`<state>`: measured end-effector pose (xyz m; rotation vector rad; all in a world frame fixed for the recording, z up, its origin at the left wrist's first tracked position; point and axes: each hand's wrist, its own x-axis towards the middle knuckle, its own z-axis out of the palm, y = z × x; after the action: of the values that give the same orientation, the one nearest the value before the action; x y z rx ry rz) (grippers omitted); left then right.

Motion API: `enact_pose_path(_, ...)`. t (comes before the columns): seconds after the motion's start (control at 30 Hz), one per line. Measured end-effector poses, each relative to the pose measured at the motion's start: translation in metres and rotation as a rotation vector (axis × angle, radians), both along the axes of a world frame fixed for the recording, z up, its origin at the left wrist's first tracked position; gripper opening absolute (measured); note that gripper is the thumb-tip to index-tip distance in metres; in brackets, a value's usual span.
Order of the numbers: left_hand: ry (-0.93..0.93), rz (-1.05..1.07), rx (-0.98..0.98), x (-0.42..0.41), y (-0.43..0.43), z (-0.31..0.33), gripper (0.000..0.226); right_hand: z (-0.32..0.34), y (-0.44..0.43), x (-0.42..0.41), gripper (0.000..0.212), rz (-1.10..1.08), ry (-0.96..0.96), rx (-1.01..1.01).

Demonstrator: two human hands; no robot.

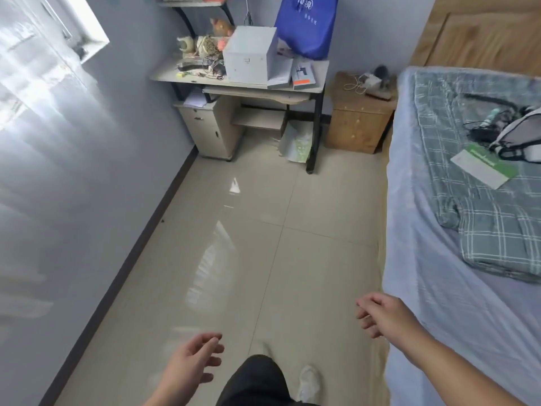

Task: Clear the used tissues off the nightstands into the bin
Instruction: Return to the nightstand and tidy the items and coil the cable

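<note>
Beige tiles (263, 230) lie below left hand (190, 364) and right hand (380, 315), both relaxed.

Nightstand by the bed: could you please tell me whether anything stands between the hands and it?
Nothing visible does: open floor runs from the left hand and right hand to the nightstand, which stands between desk and bed. Both hands are empty.
</note>
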<state>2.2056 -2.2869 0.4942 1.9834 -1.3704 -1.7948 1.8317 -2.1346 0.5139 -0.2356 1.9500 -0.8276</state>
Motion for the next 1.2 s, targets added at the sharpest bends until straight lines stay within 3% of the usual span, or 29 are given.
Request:
enact_pose_path(0.27,0.005,-0.099,0.008,-0.106,-0.19,-0.024,0.015,0.016,-0.177,-0.095,0.019,-0.122,0.086,-0.098)
enact_pose_path(0.57,0.072,-0.366,-0.058,-0.312,-0.392,0.003,0.017,-0.013,-0.205,-0.172,0.017,-0.311,0.03,0.08)
enact_pose_path(0.87,0.074,-0.475,-0.083,-0.525,-0.49,-0.009,0.017,-0.068,-0.254,-0.319,0.019,-0.39,-0.031,0.171)
enact_pose_path(1.2,0.011,-0.464,-0.035,-0.675,-0.566,-0.005,0.016,-0.002,-0.427,-0.571,0.019,-0.219,0.123,0.044)
